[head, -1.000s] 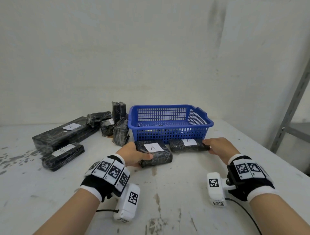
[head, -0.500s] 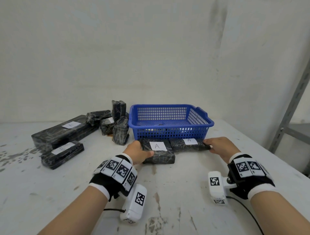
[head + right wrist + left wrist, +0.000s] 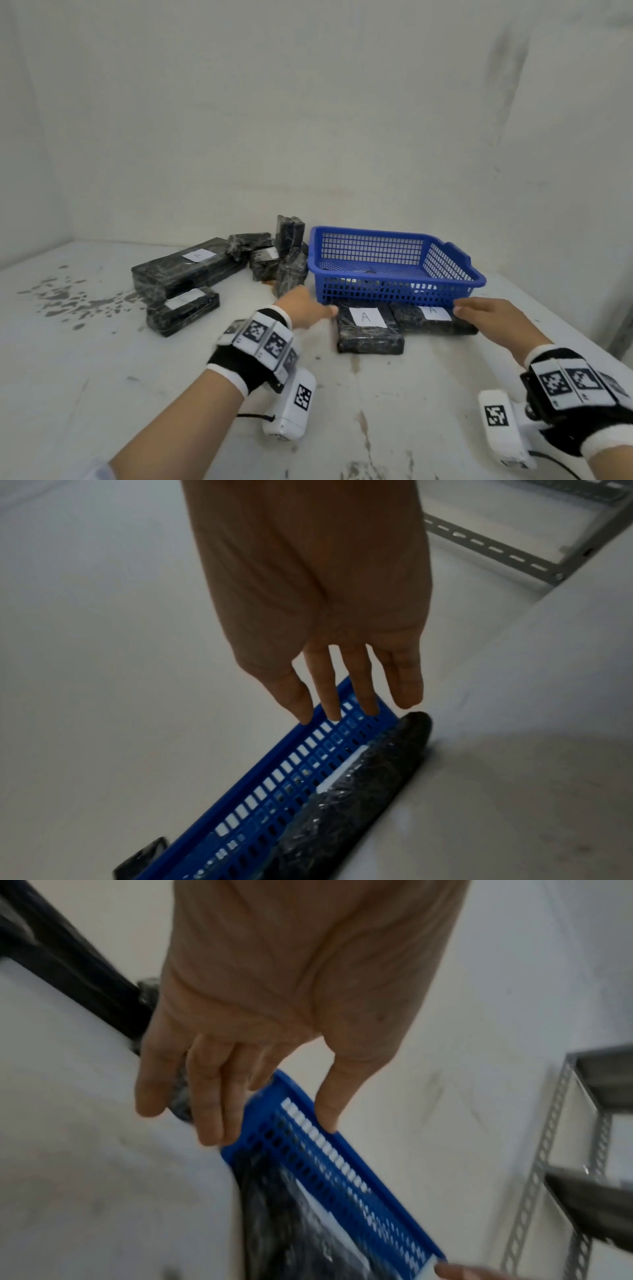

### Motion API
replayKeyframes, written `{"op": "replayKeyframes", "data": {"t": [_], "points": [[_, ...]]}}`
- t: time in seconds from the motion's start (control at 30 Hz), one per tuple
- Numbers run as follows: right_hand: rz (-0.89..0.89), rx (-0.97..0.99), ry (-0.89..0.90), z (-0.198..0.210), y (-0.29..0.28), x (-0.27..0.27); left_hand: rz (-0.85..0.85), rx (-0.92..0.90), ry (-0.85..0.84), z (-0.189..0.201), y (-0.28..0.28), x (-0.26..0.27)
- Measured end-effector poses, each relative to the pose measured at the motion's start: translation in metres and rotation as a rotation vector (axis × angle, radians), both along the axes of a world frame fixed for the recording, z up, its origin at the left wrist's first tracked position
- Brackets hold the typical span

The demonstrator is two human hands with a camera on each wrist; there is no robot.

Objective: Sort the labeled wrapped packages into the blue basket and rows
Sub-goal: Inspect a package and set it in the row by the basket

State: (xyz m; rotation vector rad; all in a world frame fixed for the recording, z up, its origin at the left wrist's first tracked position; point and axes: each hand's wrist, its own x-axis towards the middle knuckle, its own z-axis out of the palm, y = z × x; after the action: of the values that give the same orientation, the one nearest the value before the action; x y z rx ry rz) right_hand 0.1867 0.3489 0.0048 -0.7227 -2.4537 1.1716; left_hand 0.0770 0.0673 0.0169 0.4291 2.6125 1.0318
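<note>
While both reach forward, left hand and right hand hang open-fingered.

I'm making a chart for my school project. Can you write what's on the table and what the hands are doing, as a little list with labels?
Basket: blue basket, far side of the table
Row: two wrapped packages labelled A, side by side against the basket's front
Pile: more wrapped packages, left of the basket
Left hand: open, holds nothing
Right hand: open, holds nothing
</note>
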Motion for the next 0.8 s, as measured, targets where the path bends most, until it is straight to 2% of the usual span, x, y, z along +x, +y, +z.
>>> {"op": "replayKeyframes", "data": {"t": [0.1,0.17,0.23,0.33,0.47,0.7,0.8], "points": [[0.009,-0.018,0.161,0.009,-0.02,-0.004,0.192,0.086,0.065,0.007,-0.042,-0.026],[0.016,-0.064,0.266,0.014,-0.038,-0.01,0.32,0.053,0.126,0.011,-0.072,-0.042],[0.046,-0.108,0.327,0.016,-0.06,-0.02,0.43,-0.147,0.143,0.01,-0.104,-0.055],[0.1,-0.175,0.361,0.016,-0.094,-0.035,0.525,-0.411,0.068,0.002,-0.142,-0.072],[0.18,-0.206,0.343,0.015,-0.13,-0.049,0.483,-0.46,-0.018,-0.016,-0.176,-0.091],[0.276,-0.241,0.287,0.013,-0.168,-0.059,0.397,-0.348,0.025,-0.022,-0.195,-0.083],[0.313,-0.254,0.282,0.013,-0.175,-0.06,0.367,-0.099,0.01,-0.016,-0.192,-0.072]]}}
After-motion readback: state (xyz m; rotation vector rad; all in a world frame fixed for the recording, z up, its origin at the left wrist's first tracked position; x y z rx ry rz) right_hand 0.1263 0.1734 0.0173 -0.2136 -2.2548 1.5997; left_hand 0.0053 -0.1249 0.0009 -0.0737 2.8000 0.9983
